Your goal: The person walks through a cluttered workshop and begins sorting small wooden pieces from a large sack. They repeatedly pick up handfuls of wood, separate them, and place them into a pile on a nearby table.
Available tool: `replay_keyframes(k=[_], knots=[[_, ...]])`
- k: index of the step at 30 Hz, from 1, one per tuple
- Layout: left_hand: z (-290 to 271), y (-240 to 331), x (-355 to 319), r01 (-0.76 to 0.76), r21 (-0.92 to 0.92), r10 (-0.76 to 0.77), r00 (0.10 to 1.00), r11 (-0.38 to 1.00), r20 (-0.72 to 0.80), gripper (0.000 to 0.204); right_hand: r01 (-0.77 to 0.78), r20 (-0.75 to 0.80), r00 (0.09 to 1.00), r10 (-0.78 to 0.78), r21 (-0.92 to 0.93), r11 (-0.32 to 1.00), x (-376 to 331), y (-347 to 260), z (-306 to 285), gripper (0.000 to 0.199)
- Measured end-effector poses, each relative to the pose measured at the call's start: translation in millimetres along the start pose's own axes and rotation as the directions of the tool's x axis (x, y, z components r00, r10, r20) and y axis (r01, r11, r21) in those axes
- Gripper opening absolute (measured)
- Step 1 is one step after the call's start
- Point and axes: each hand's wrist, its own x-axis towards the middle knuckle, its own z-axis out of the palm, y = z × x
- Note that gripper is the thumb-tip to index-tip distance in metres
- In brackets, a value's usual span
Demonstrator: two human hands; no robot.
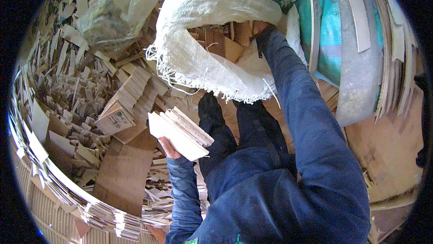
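Note:
My left hand [168, 148] is closed around a stack of flat, pale cardboard pieces [176, 135], held tilted in front of my left leg. The stack's layered edges face up and to the right. Ahead of me stands a white woven sack [198, 70] with a rolled-down, frayed rim. My right arm reaches over that rim, and my right hand [260, 27] is inside against the sack's far right part. Brown cardboard pieces [232, 50] lie in the sack near it. The fingers of my right hand are mostly hidden there.
Loose cardboard scraps [67, 95] are heaped on the left, with a leaning stack of cut pieces [128, 97] nearby. A clear plastic bag [122, 9] lies at the back left. To the right are a turquoise sack [329, 41] and bent sheets [356, 81]. Cardboard stacks curve along the lower left.

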Motion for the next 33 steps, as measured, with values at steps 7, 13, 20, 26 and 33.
replay_keyframes(k=[7,13,20,26,33], knots=[[-6,-1,4,-0.002,-0.006,0.002,1.0,1.0,0.026,0.09,-0.025,0.105,0.994,0.016,0.085,0.996,8,7,-9,0.044],[-11,-4,12,0.021,-0.013,-0.02,0.998,1.0,0.063,0.091,-0.054,0.168,0.985,0.031,0.133,0.99,8,9,-4,0.046],[-6,-2,16,0.016,-0.013,-0.015,0.998,1.0,0.057,0.088,-0.094,0.226,0.973,0.047,0.202,0.975,8,10,10,0.048],[8,5,14,0.03,0.0,-0.03,0.998,1.0,0.048,0.087,-0.161,0.32,0.944,0.077,0.244,0.956,7,5,22,0.049],[9,11,13,0.003,-0.02,-0.002,0.998,1.0,0.061,0.086,-0.208,0.335,0.935,0.117,0.252,0.945,8,5,33,0.051]])
